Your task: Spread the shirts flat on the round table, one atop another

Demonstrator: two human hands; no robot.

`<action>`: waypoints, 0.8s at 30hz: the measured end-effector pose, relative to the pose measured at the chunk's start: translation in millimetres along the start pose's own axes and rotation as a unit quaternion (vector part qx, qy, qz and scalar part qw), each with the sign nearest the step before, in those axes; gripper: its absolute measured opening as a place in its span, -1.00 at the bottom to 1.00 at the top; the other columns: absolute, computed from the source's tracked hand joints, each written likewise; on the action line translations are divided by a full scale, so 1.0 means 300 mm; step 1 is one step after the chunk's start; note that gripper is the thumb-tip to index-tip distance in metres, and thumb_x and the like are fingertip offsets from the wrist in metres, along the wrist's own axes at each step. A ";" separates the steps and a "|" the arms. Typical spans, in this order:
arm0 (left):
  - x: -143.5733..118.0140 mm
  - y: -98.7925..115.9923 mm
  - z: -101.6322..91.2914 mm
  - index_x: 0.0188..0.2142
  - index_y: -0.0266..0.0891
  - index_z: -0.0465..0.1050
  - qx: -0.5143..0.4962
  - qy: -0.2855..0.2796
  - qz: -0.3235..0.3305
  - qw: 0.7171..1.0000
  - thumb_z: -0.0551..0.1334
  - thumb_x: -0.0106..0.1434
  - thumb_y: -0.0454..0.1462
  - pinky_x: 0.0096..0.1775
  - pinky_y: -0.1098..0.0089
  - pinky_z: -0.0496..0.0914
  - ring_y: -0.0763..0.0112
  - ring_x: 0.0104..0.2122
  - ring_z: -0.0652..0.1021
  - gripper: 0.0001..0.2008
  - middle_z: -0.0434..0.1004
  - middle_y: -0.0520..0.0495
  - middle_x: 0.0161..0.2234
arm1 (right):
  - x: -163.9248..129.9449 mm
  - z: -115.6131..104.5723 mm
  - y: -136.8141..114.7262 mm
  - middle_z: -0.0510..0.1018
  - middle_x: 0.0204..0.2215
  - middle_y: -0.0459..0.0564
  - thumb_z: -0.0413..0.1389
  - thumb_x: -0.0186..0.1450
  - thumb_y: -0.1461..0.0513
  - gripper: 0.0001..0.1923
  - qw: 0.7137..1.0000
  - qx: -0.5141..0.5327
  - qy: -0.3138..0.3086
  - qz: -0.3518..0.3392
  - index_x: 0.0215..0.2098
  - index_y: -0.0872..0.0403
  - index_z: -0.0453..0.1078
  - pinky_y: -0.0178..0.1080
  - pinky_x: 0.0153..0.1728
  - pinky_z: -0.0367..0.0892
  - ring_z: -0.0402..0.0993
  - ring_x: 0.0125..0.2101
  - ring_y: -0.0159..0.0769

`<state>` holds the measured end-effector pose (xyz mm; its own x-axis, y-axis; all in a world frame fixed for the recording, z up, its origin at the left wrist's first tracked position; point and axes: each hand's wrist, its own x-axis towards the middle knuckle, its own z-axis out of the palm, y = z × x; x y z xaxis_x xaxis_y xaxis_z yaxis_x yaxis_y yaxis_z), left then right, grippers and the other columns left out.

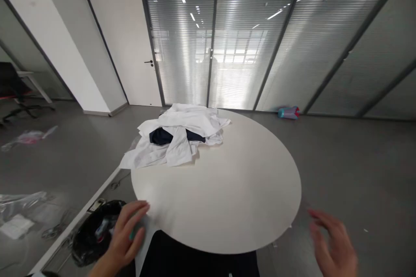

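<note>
A heap of white clothes (191, 119) lies on the far left part of a round white table (240, 181). Dark navy fabric (161, 136) shows between its layers, and one white piece hangs past the table's left edge. My left hand (127, 231) hovers by the near left rim with its fingers apart, holding nothing; a small teal spot shows by its fingers. Off the right side of the table, my right hand (333, 242) is held in the air, slightly blurred, thumb and fingers apart and nothing between them.
A bin with a black liner (97, 233) stands on the floor below my left hand. Clear plastic wrapping (26, 207) and cables lie at the left. A blue and pink patterned object (288, 113) rests by the glass partition (234, 52). An office chair (16, 91) is far left.
</note>
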<state>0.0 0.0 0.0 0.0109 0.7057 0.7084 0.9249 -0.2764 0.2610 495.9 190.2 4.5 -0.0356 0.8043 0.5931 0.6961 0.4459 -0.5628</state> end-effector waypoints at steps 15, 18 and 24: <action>0.438 0.014 0.290 0.38 0.00 0.01 -0.098 -0.310 0.126 0.937 0.14 0.33 0.00 0.24 0.09 0.17 0.10 0.28 0.26 -0.32 0.21 -0.10 0.32 | 0.233 0.402 -0.283 0.14 0.36 0.10 0.04 0.37 -0.02 -0.30 0.897 0.010 -0.314 -0.310 0.41 -0.08 0.01 0.08 0.23 0.15 0.06 0.32 -0.03; 0.433 0.017 0.292 0.40 0.01 -0.05 -0.082 -0.325 0.139 0.932 0.15 0.30 0.09 0.28 0.04 0.08 0.04 0.34 0.15 -0.24 0.08 -0.08 0.37 | 0.237 0.395 -0.279 -0.02 0.41 0.07 0.06 0.31 -0.16 -0.12 0.861 -0.014 -0.387 -0.329 0.45 -0.08 -0.14 0.14 0.30 -0.02 -0.12 0.38 0.02; 0.442 0.030 0.318 0.42 0.01 -0.14 -0.064 -0.350 0.145 0.923 0.12 0.22 0.26 0.31 -0.03 -0.04 -0.05 0.36 0.05 -0.09 -0.06 -0.10 0.41 | 0.259 0.375 -0.257 -0.12 0.43 0.02 0.05 0.26 -0.25 -0.06 0.842 -0.035 -0.431 -0.321 0.45 -0.12 -0.15 0.20 0.34 -0.22 -0.25 0.40 0.05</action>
<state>46.1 153.5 33.7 0.5358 0.8260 0.1751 0.7924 -0.5636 0.2335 358.9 262.5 29.3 -0.9078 0.4056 0.1070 0.3740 0.8981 -0.2312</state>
